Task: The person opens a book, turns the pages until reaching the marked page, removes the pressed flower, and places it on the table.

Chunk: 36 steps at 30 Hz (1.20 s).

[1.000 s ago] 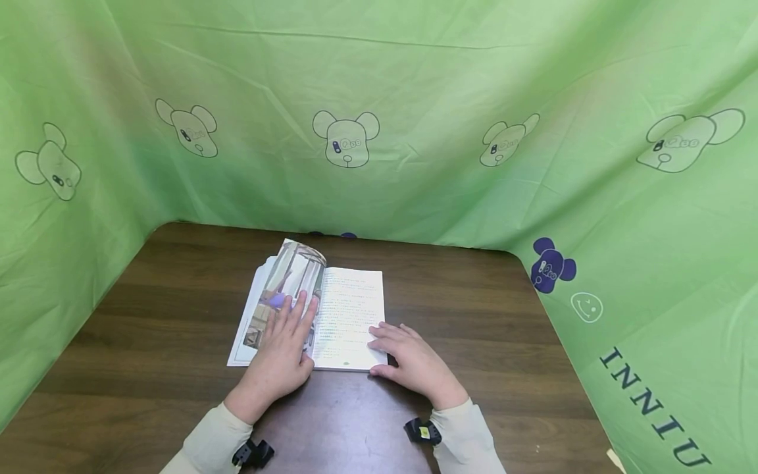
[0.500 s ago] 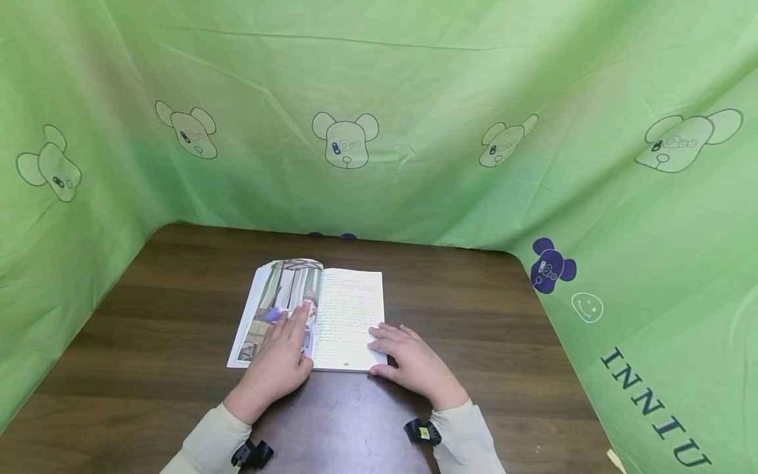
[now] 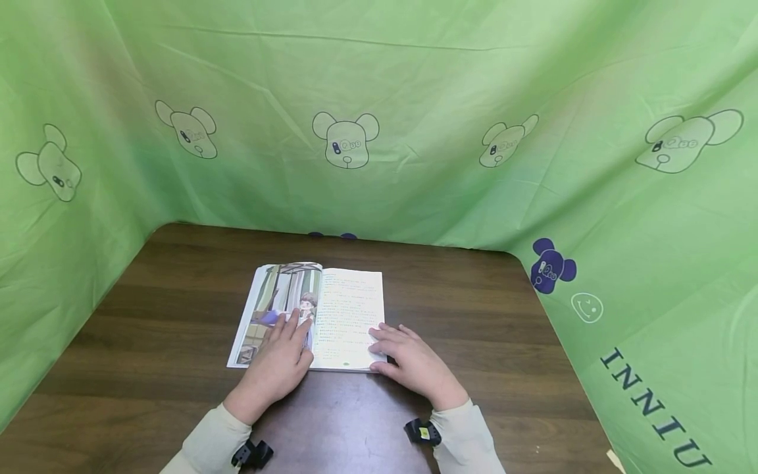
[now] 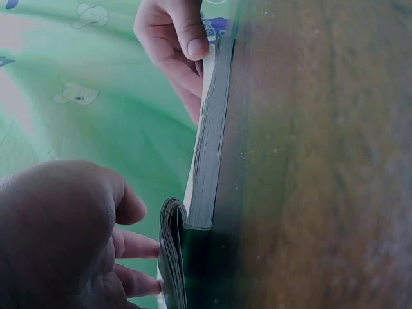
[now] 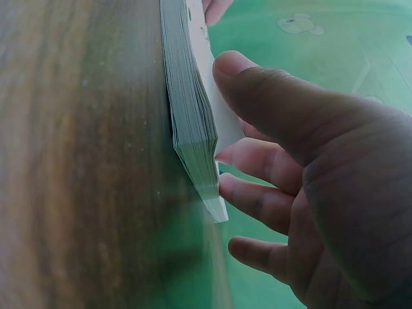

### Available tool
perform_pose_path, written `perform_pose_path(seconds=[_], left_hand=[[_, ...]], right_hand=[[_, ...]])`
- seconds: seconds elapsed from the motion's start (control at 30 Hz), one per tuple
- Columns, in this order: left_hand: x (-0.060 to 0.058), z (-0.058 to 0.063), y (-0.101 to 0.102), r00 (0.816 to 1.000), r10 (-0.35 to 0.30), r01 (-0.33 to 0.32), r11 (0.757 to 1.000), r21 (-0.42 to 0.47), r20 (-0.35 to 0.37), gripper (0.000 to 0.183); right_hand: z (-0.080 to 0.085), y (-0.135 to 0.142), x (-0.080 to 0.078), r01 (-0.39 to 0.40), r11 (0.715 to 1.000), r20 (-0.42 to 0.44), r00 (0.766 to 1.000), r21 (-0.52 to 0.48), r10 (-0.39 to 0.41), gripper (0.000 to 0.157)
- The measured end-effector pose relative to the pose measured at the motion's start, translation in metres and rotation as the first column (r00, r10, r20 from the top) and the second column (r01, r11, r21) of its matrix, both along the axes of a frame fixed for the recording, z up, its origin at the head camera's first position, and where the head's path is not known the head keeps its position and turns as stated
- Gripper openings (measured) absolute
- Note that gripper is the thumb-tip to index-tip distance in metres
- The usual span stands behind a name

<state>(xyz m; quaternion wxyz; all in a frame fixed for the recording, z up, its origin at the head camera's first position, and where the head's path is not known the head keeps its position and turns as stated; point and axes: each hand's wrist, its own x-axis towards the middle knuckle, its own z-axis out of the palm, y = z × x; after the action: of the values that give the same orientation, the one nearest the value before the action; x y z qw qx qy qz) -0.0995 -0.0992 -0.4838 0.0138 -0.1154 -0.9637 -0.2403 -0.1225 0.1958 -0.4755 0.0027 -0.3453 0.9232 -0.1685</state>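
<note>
An open book lies on the wooden table, with a coloured illustration on its left page and printed text on its right page. My left hand rests on the lower part of the illustrated page, fingers extended. Over the lower right corner of the text page lies my right hand, its fingertips on the paper and its thumb at the near edge. In the left wrist view the thin left-hand pages bulge near the spine beside the thicker right block. The right wrist view shows the page edges by my relaxed fingers.
The brown table extends on all sides of the book. Green cloth printed with bear heads hangs behind the table and along both sides. Each wrist carries a small black camera over a pale sleeve.
The illustrated page, earlier raised at its far end, has come down flat on the left side. My left hand has slid slightly toward me; my right hand has barely moved.
</note>
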Motion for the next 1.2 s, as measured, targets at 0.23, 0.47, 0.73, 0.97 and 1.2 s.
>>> perform_pose_path(seconds=[0.23, 0.47, 0.73, 0.97, 1.2], left_hand=[[0.0006, 0.0014, -0.0007, 1.0, -0.009, 0.009, 1.0, -0.023, 0.0, 0.056], [-0.0002, 0.0015, -0.0011, 0.997, -0.04, 0.036, 0.997, -0.062, -0.068, 0.057], [-0.0028, -0.001, -0.0004, 0.97, -0.202, 0.189, 0.976, -0.107, -0.132, 0.027], [-0.0027, -0.0017, -0.0004, 0.973, -0.215, 0.209, 0.975, -0.076, -0.081, 0.027], [-0.001, -0.0006, -0.0004, 0.975, -0.221, 0.217, 0.973, -0.072, -0.04, 0.047]], right_hand=[[0.0003, 0.0, -0.0002, -0.019, 1.0, -0.017, 1.0, -0.009, 0.018, 0.019], [0.0, -0.0007, 0.0005, -0.041, 0.999, -0.064, 0.997, -0.015, 0.04, 0.009], [0.0011, -0.0023, 0.0013, -0.034, 0.999, -0.086, 0.996, -0.015, 0.033, 0.008], [0.0005, -0.0043, 0.0001, -0.018, 1.0, -0.099, 0.995, -0.016, 0.016, 0.01], [-0.0026, -0.0047, -0.0011, -0.024, 0.998, -0.196, 0.98, -0.056, 0.012, 0.022]])
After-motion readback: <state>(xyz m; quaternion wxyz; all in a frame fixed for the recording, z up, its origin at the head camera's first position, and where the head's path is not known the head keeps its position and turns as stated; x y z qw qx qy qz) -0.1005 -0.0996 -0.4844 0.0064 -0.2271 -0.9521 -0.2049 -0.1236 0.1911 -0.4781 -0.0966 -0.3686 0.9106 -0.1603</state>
